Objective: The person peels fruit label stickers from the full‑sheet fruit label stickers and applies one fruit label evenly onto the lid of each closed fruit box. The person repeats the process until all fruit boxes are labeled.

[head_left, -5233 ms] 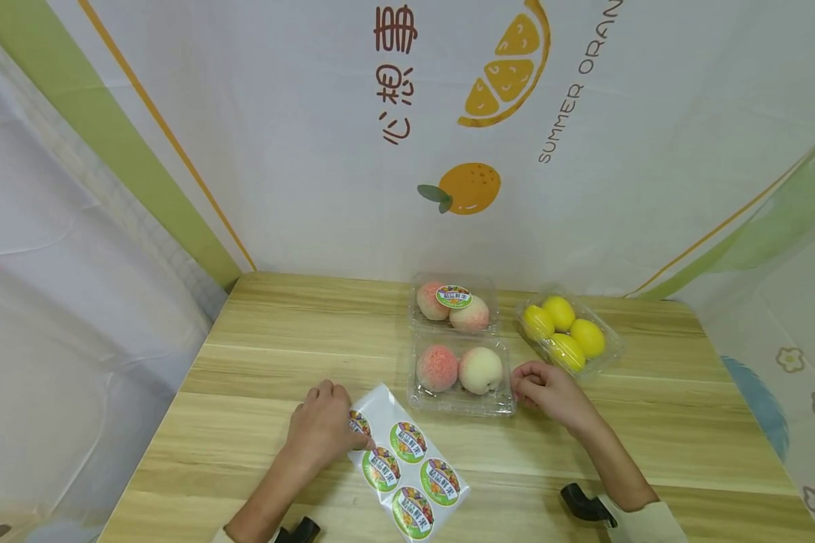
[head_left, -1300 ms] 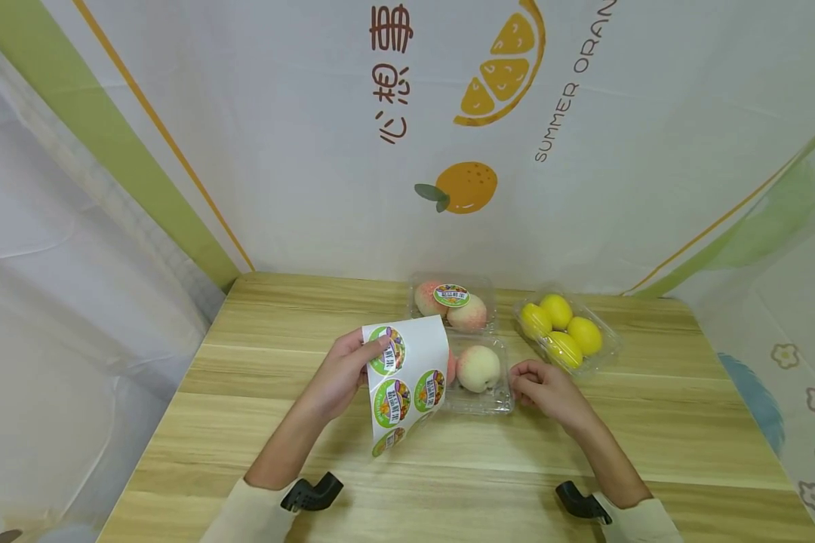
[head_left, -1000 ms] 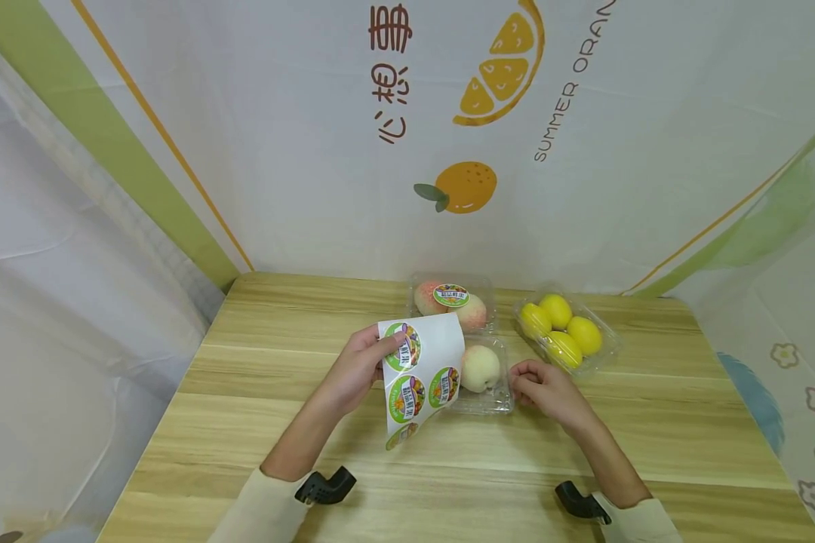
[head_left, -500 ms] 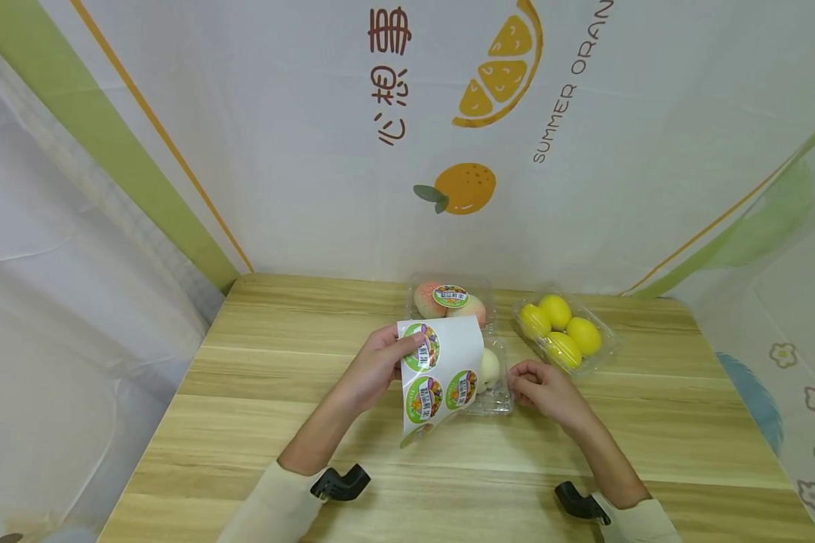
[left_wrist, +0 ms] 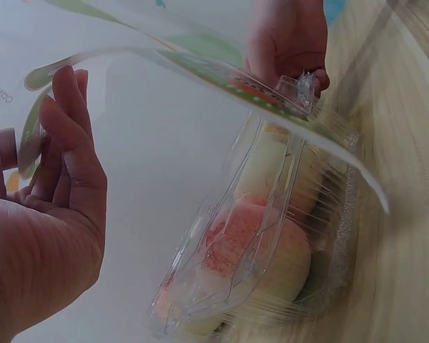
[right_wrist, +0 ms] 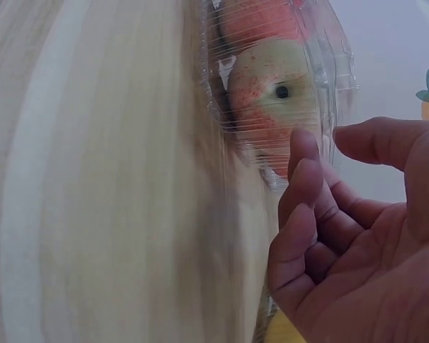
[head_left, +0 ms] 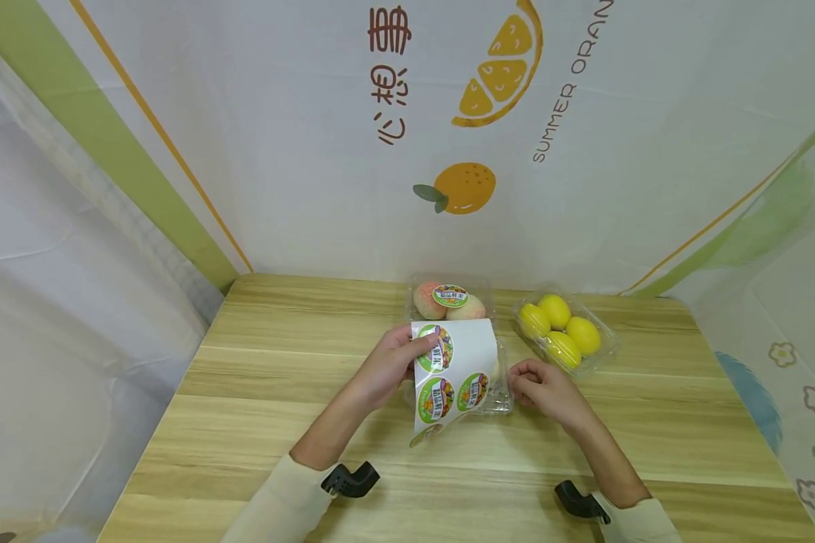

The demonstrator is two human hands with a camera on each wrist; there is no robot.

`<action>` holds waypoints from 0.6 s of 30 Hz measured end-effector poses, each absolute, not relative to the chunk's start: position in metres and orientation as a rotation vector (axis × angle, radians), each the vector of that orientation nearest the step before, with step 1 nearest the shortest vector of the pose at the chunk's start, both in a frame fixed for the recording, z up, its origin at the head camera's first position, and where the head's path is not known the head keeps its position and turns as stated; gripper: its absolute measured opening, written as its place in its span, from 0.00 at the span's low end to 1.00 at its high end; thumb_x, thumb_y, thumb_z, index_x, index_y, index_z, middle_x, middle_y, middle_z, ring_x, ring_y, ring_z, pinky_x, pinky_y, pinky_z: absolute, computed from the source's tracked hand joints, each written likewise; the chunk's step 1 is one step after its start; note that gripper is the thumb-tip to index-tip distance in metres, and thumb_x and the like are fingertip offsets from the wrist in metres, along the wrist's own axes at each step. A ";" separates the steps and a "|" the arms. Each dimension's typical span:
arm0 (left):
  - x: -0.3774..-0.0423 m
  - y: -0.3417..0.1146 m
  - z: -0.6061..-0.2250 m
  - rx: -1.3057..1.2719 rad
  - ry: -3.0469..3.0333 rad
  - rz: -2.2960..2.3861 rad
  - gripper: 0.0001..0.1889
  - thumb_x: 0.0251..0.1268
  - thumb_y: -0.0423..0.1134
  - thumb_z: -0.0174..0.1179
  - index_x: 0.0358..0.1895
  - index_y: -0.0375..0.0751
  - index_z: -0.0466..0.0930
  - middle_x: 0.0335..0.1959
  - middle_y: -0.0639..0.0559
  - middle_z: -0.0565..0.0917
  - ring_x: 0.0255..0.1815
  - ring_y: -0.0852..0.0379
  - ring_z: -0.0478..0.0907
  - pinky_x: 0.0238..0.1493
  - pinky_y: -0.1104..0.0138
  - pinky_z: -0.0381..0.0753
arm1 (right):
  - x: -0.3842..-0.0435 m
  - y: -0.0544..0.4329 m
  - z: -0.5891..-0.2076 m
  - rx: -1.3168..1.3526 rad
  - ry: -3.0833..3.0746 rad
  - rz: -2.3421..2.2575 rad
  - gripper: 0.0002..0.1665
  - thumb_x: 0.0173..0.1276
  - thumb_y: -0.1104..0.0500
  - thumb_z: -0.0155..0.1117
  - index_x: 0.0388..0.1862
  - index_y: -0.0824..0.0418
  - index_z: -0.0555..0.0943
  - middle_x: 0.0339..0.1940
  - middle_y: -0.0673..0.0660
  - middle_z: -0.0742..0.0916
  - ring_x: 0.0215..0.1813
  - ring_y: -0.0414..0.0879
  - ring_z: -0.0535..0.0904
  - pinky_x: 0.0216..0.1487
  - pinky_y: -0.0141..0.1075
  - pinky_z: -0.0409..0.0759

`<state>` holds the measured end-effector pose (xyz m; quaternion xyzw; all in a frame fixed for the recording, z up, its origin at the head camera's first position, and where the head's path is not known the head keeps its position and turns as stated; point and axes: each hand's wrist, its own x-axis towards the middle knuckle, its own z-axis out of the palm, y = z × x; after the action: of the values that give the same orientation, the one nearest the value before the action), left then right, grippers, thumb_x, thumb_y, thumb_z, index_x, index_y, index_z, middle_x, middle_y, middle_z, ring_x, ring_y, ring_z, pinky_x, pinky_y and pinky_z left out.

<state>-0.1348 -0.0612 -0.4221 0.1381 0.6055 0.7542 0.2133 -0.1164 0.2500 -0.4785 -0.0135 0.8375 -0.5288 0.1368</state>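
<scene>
My left hand [head_left: 387,369] pinches a sheet of round fruit stickers [head_left: 463,336] between thumb and fingers. The sheet is raised over a clear plastic fruit box [head_left: 501,401] and curls downward at its lower end. In the head view it hides most of that box; the left wrist view shows pink and cream peaches [left_wrist: 257,246] inside the shut box. At the box's right side, my right hand [head_left: 550,392] pinches the rim with thumb and curled fingers. In the right wrist view its fingertips [right_wrist: 305,146] lie right at the plastic edge.
Behind stands another clear box with peaches [head_left: 429,300], an oval-looking sticker [head_left: 450,296] on its lid. A clear box of yellow lemons [head_left: 582,335] sits at the back right. The wooden table [head_left: 278,332] meets a printed curtain [head_left: 312,188] at the back.
My left hand has lifted the sticker sheet from the table and carried it rightward over the front peach box, covering the peaches in the head view. My right hand has stayed at the box's side.
</scene>
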 end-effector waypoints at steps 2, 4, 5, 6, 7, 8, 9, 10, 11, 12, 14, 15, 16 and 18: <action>-0.135 -0.061 -0.422 0.382 1.682 2.090 0.23 0.88 0.40 0.50 0.66 0.19 0.75 0.43 0.48 0.91 0.40 0.59 0.90 0.40 0.67 0.89 | -0.117 0.250 -0.476 -0.025 2.452 -1.508 0.11 0.80 0.63 0.63 0.52 0.71 0.83 0.35 0.56 0.88 0.39 0.49 0.82 0.39 0.38 0.84; -0.135 -0.061 -0.423 0.381 1.687 2.084 0.23 0.88 0.40 0.50 0.66 0.18 0.75 0.44 0.47 0.91 0.40 0.59 0.90 0.40 0.67 0.89 | -0.117 0.250 -0.472 -0.004 2.492 -1.469 0.11 0.79 0.62 0.64 0.52 0.70 0.84 0.36 0.57 0.89 0.40 0.49 0.83 0.41 0.38 0.83; -0.135 -0.061 -0.423 0.379 1.691 2.080 0.23 0.88 0.40 0.50 0.66 0.18 0.75 0.45 0.46 0.91 0.40 0.59 0.90 0.41 0.66 0.89 | -0.117 0.250 -0.471 0.005 2.512 -1.453 0.11 0.79 0.62 0.64 0.51 0.69 0.84 0.36 0.57 0.90 0.41 0.50 0.84 0.41 0.38 0.83; -0.135 -0.061 -0.423 0.379 1.695 2.077 0.23 0.88 0.40 0.50 0.66 0.18 0.76 0.45 0.45 0.92 0.41 0.59 0.90 0.41 0.66 0.89 | -0.117 0.250 -0.469 0.011 2.534 -1.434 0.11 0.79 0.61 0.64 0.51 0.69 0.85 0.36 0.57 0.90 0.41 0.51 0.85 0.41 0.37 0.82; -0.135 -0.060 -0.423 0.382 1.698 2.075 0.23 0.88 0.40 0.50 0.66 0.18 0.76 0.46 0.44 0.92 0.41 0.59 0.90 0.41 0.66 0.90 | -0.118 0.250 -0.467 0.019 2.559 -1.419 0.11 0.78 0.61 0.65 0.50 0.68 0.85 0.36 0.57 0.90 0.41 0.51 0.85 0.41 0.37 0.82; -0.135 -0.060 -0.423 0.384 1.704 2.071 0.23 0.88 0.40 0.51 0.66 0.18 0.76 0.46 0.43 0.92 0.41 0.58 0.90 0.42 0.65 0.90 | -0.118 0.250 -0.465 0.016 2.581 -1.409 0.11 0.79 0.61 0.65 0.50 0.68 0.85 0.37 0.58 0.90 0.42 0.51 0.85 0.41 0.37 0.81; -0.135 -0.059 -0.424 0.388 1.707 2.069 0.23 0.88 0.40 0.51 0.66 0.19 0.76 0.47 0.42 0.92 0.41 0.58 0.90 0.42 0.65 0.90 | -0.118 0.250 -0.462 0.012 2.601 -1.403 0.11 0.79 0.60 0.65 0.50 0.68 0.85 0.37 0.58 0.90 0.41 0.52 0.85 0.41 0.36 0.81; -0.135 -0.059 -0.424 0.389 1.713 2.065 0.23 0.88 0.40 0.51 0.66 0.19 0.76 0.48 0.41 0.92 0.42 0.58 0.90 0.42 0.65 0.90 | -0.119 0.249 -0.459 -0.001 2.621 -1.403 0.10 0.80 0.61 0.65 0.50 0.68 0.85 0.37 0.57 0.90 0.42 0.53 0.85 0.40 0.36 0.82; -0.135 -0.059 -0.424 0.392 1.717 2.062 0.22 0.89 0.40 0.51 0.66 0.20 0.76 0.48 0.40 0.92 0.42 0.58 0.90 0.43 0.65 0.90 | -0.119 0.249 -0.456 -0.019 2.641 -1.410 0.10 0.81 0.61 0.65 0.49 0.68 0.85 0.37 0.57 0.90 0.41 0.54 0.85 0.40 0.35 0.82; -0.135 -0.058 -0.425 0.395 1.720 2.059 0.22 0.89 0.40 0.51 0.66 0.20 0.77 0.49 0.39 0.92 0.42 0.58 0.90 0.43 0.65 0.90 | -0.119 0.248 -0.453 -0.035 2.665 -1.410 0.09 0.81 0.61 0.65 0.49 0.67 0.85 0.37 0.57 0.90 0.41 0.54 0.85 0.39 0.35 0.82; -0.135 -0.058 -0.425 0.400 1.727 2.051 0.22 0.89 0.40 0.51 0.66 0.20 0.77 0.50 0.37 0.91 0.43 0.57 0.90 0.44 0.64 0.90 | -0.119 0.245 -0.445 -0.066 2.710 -1.428 0.09 0.82 0.61 0.65 0.49 0.67 0.86 0.37 0.58 0.90 0.39 0.53 0.84 0.39 0.35 0.83; -0.135 -0.057 -0.425 0.404 1.729 2.048 0.22 0.89 0.40 0.51 0.66 0.20 0.77 0.51 0.37 0.91 0.44 0.57 0.90 0.44 0.64 0.90 | -0.119 0.243 -0.441 -0.081 2.737 -1.438 0.09 0.83 0.60 0.65 0.49 0.67 0.86 0.37 0.57 0.90 0.39 0.53 0.85 0.39 0.34 0.83; -0.134 -0.056 -0.424 0.407 1.734 2.044 0.22 0.89 0.40 0.52 0.66 0.20 0.77 0.51 0.36 0.91 0.43 0.57 0.90 0.44 0.64 0.90 | -0.119 0.241 -0.436 -0.090 2.763 -1.450 0.10 0.83 0.60 0.65 0.49 0.67 0.86 0.37 0.57 0.90 0.39 0.51 0.84 0.39 0.34 0.83; -0.134 -0.055 -0.424 0.416 1.734 2.042 0.22 0.89 0.40 0.52 0.65 0.20 0.77 0.50 0.37 0.91 0.43 0.58 0.90 0.44 0.64 0.89 | -0.117 0.236 -0.427 -0.105 2.816 -1.482 0.10 0.83 0.58 0.66 0.48 0.65 0.86 0.37 0.57 0.90 0.37 0.49 0.83 0.37 0.33 0.82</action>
<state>-0.1338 -0.0552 -0.4239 0.1499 0.6249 0.7359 0.2135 -0.1173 0.2364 -0.4275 -0.0329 0.8842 -0.4655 -0.0212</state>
